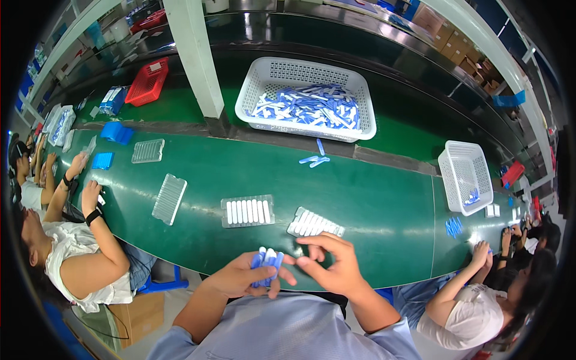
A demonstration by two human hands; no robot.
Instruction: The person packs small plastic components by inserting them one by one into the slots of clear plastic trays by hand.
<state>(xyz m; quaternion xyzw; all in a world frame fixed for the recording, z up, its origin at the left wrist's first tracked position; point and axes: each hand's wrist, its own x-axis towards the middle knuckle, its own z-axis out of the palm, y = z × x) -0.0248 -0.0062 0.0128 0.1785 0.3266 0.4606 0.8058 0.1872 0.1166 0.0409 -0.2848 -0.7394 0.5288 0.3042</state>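
My left hand (255,273) is closed round a small bunch of blue-and-white plastic sticks (267,264), close to my body over the table's near edge. Beside it, my right hand (332,262) has its thumb and index finger apart, with nothing visible between them. Its index finger is near a clear slotted tray (291,229) that lies tilted and holds several white pieces (312,222). To the left of that tray lies another clear tray (247,211), with white pieces standing side by side in its slots.
A white basket (246,99) heaped with blue-and-white sticks stands at the back. Loose sticks (315,161) lie before it. Clear trays (170,200) lie to the left. A smaller white basket (445,165) stands right. A metal post (195,60) rises behind. Co-workers sit on both sides.
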